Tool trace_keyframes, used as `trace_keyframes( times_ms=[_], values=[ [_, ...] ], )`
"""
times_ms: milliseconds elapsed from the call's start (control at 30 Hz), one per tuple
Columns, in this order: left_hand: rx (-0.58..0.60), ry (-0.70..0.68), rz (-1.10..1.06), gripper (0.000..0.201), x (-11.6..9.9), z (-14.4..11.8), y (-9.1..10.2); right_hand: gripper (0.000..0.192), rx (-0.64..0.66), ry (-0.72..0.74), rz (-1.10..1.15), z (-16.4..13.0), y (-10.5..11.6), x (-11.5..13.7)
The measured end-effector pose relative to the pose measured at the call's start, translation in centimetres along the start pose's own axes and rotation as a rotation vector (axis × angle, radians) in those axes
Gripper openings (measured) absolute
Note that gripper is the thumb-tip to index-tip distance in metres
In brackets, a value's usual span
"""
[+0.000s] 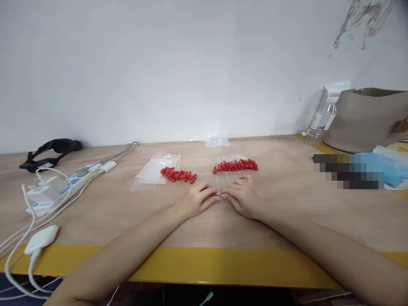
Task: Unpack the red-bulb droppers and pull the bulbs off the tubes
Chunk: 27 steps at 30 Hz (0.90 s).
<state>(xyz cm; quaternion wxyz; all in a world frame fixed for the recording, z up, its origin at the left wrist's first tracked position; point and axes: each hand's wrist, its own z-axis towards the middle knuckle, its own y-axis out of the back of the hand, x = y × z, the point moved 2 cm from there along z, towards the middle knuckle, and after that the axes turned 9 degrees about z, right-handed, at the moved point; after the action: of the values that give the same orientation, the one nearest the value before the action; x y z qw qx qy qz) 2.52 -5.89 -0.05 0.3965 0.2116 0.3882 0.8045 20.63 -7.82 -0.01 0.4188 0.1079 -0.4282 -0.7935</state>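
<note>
My left hand (198,198) and my right hand (241,196) meet at the middle of the wooden table (127,212), fingers pinched together on one small clear glass dropper with a red tip (216,194). Just beyond my fingers lie clear glass tubes (219,179) in a row. A loose heap of red rubber bulbs (178,174) sits to the left of them. Further back, a row of assembled droppers with red bulbs (236,165) lies side by side.
Clear plastic bags (157,170) lie left of the bulbs, another bag (216,142) by the wall. A power strip with white chargers and cables (51,191) occupies the left. A black strap (51,151), water bottle (323,121) and beige bag (366,119) stand at the back.
</note>
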Motion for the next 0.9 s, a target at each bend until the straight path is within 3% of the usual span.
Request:
trace_keyframes(
  times_ms=[167,433,567,667,767,900],
  values=[
    [0.098,-0.051,0.059,0.025,-0.4,0.2,0.1,0.028,0.003,0.021,-0.005,0.0,0.4,0.2],
    [0.195,-0.046,0.074,0.031,-0.6,0.4,0.5,0.027,-0.071,0.171,-0.150,-0.6,1.1,0.2],
    [0.237,-0.023,0.060,0.030,-0.4,-0.1,0.7,0.024,-0.048,0.133,-0.166,-1.1,1.8,-0.9],
    [0.199,0.099,0.038,0.031,0.7,-0.5,1.6,0.024,-0.054,-0.042,-0.153,-1.1,2.9,-2.7],
    [0.087,0.316,0.023,0.029,3.1,-0.5,3.1,0.029,-0.118,-0.357,-0.187,-0.9,4.2,-4.9],
    [-0.071,0.699,0.087,0.029,7.8,-0.7,5.3,0.040,0.040,-0.751,-0.228,-1.0,4.5,-7.1]
  ],
)
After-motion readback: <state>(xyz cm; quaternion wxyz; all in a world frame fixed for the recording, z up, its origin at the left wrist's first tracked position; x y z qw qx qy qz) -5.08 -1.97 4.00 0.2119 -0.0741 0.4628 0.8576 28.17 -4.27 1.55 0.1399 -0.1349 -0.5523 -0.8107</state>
